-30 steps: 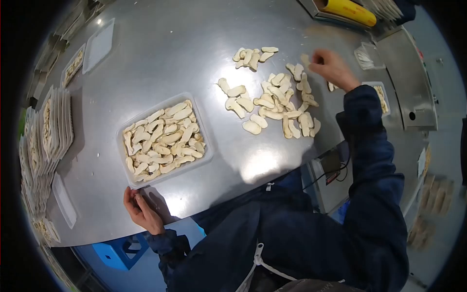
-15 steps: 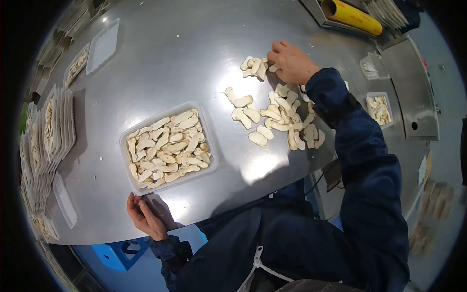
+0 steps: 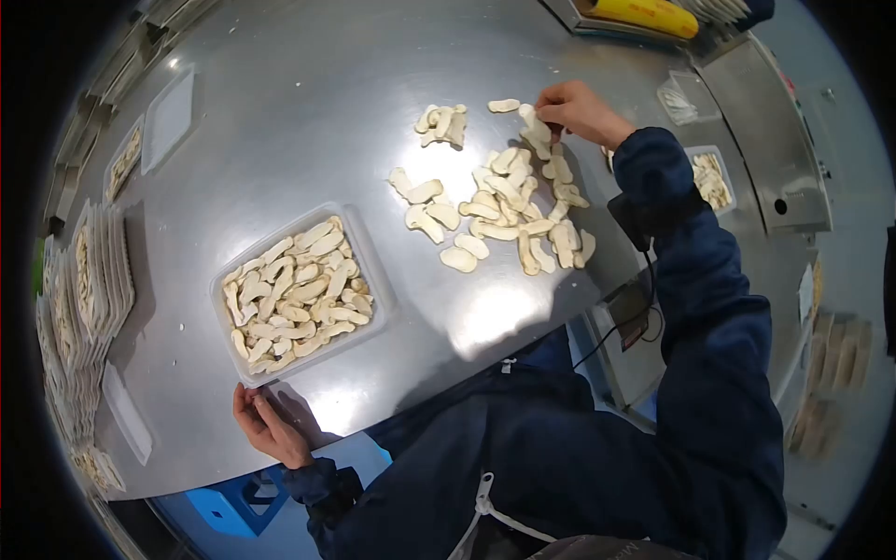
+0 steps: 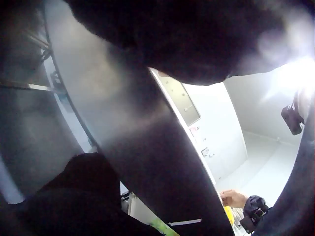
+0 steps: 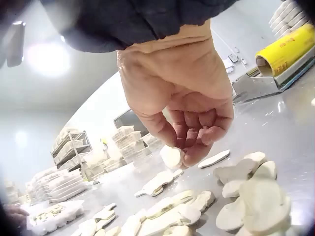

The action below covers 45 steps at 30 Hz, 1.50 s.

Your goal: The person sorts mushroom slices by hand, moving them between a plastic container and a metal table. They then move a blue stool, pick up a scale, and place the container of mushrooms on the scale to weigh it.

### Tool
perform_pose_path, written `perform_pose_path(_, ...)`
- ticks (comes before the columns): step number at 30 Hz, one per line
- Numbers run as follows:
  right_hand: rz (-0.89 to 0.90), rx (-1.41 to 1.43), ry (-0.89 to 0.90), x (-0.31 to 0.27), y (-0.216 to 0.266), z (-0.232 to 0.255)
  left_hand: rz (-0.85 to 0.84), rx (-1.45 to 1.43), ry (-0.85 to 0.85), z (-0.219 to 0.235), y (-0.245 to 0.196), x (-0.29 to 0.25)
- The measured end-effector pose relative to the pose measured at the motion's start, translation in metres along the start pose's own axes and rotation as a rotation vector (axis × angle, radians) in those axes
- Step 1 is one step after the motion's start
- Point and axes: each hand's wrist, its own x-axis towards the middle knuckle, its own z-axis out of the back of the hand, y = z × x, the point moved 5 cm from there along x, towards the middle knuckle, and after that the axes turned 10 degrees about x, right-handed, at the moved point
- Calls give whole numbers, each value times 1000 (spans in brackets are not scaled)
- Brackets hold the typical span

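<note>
My left wrist view is mostly dark blur. My sleeve (image 3: 653, 182) covers part of the mushroom slices (image 3: 509, 201) heap.

Food-packing workroom, not a home kitchen. Evidence: large stainless-steel tabletop (image 3: 308, 121); sliced mushroom pieces (image 3: 509, 201) spread loose on it; clear plastic tray (image 3: 378, 280) filled with slices; stacks of filled trays (image 3: 79, 280) along the left edge; yellow film roll (image 3: 644, 14) on a wrapping machine at far right.
</note>
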Motion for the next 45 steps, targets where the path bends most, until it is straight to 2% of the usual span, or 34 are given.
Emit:
perform_pose_path(2, -58, -121, -45, -12, -10, 24, -14, 15, -1, 0, -1, 1)
perform_pose_path(5, -30, -686, -192, -25, -27, 62, -4, 8, -1, 2, 5, 2)
perform_pose_path(8, 123, -803, -359, -38, -21, 60, -7, 24, 2, 2, 3, 2)
perform_pose_path(11, 119, -588, -94, -33, -5, 23, -24, 22, 3, 1, 1, 2)
perform_pose_path(14, 163, -613, -48, -36, -7, -12, -18, 28, 7, 3, 5, 2)
perform_pose_path(17, 236, -636, -15, -31, -19, -24, 2, 14, -8, 2, 5, 2)
perform_pose_path(20, 220, -582, -56, -31, -26, -18, 4, 0, 1, 2, 6, 3)
perform_pose_path(23, 65, -370, 19, -34, -35, 0, -11, 38, 0, 1, 1, 2)
perform_pose_path(26, 3, 1, -36, -36, -48, 14, 12, 18, -13, -1, -5, 1)
perform_pose_path(29, 98, 70, -205, -20, -55, 18, -14, 58, 3, 0, -6, 3)
perform_pose_path(30, 319, 49, -288, -19, -47, 19, -10, 63, 2, 0, -6, 4)
perform_pose_path(33, 455, -402, -466, -42, -23, 27, -6, 87, -7, 1, -5, 3)
perform_pose_path(36, -6, -583, -24, -49, -51, 30, -9, 72, -7, -1, -5, 3)
perform_pose_path(39, 242, -517, -200, -98, -53, 10, 9, 19, -6, -3, -5, 2)
perform_pose_path(40, 243, -537, -245, -107, -58, 4, 0, 36, -8, -2, -4, 3)
perform_pose_path(43, -91, -316, -188, -127, -52, -14, -25, 67, 1, -1, -8, 3)
perform_pose_path(44, -89, -119, -112, -131, -54, -25, -35, 73, 6, -2, -10, 4)
perform_pose_path(45, 12, 155, -82, -138, -48, -35, -39, 61, 4, -2, -10, 4)
